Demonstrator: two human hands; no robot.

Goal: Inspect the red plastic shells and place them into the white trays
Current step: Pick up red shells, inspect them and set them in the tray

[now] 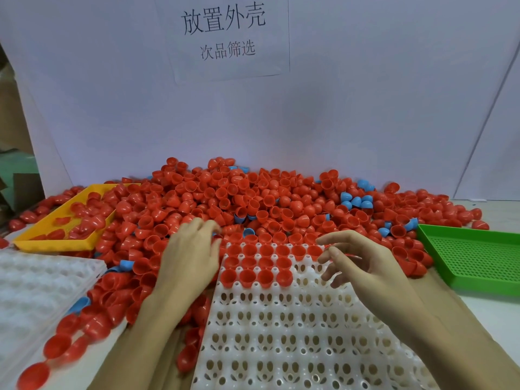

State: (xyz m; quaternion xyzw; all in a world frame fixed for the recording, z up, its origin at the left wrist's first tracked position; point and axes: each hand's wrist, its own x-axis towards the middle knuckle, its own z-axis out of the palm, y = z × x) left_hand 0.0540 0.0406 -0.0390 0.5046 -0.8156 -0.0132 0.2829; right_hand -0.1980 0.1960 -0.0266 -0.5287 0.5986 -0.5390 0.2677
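Nearest the camera, a white tray point(295, 333) with rows of holed cups is seen lying on the tabletop point(484, 305), most of its cups unfilled. Its far rows are occupied by red shells point(247, 277) seated open side up: a full far row, a shorter second row, and four in the third.

The left hand point(191, 254) is laid palm down at the tray's far left corner, fingers reaching into the loose heap of red shells point(225, 192); whether anything is grasped in its grip cannot be told, since the fingertips are blurred. The right hand point(363, 263) is held over the tray's far right part, fingers spread and loosely bent, its grip released and nothing held.

The heap is spread across the tabletop beyond the tray, with a few blue shells point(356, 199) mixed in. A yellow tray point(42, 235) holding some red shells is seen at the left, a green perforated tray point(472, 257) at the right, and further white trays point(36, 291) at the near left. A paper sign point(225, 35) is fixed to the white backdrop.
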